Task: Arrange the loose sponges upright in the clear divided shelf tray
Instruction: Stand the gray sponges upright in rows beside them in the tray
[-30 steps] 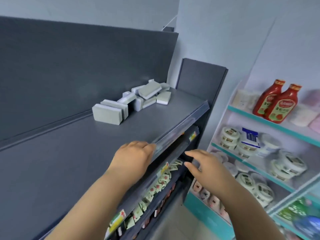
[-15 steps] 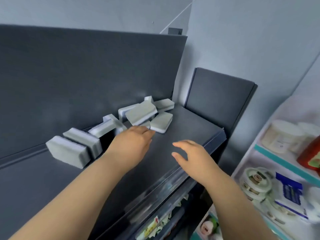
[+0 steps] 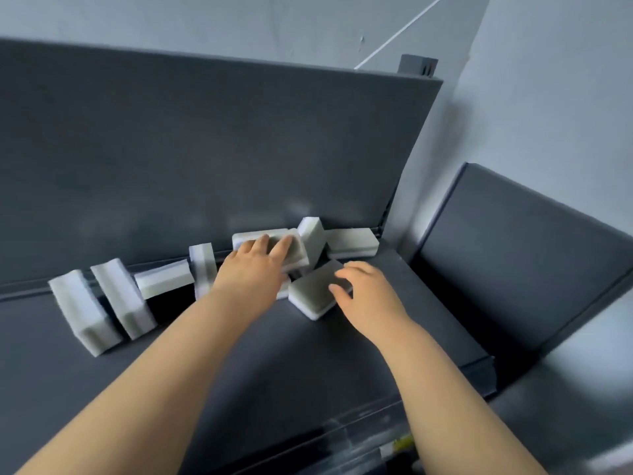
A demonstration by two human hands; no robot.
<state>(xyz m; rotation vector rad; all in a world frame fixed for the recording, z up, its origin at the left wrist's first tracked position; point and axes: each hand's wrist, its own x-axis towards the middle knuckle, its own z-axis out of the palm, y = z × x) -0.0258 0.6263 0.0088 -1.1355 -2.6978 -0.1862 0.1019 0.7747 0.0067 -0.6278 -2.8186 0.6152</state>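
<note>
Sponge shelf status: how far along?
Done: the left-end sponge and its neighbour stand on edge. In hand: the left hand rests on a tilted sponge in the pile; the right hand touches the flat sponge in front. Left: the other sponges lie jumbled against the back panel.

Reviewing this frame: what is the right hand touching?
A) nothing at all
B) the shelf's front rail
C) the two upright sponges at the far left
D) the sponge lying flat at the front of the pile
D: the right hand has its thumb and fingers on the edge of the flat sponge at the front of the pile.
</note>
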